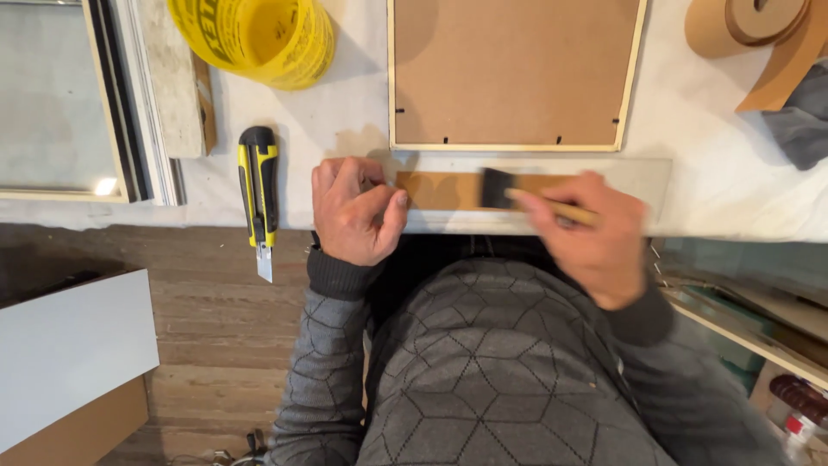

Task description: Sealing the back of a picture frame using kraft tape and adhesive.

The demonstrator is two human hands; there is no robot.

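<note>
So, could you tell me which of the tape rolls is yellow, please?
The roll at the top left, above the knife; the rolls at the top right are brown.
</note>
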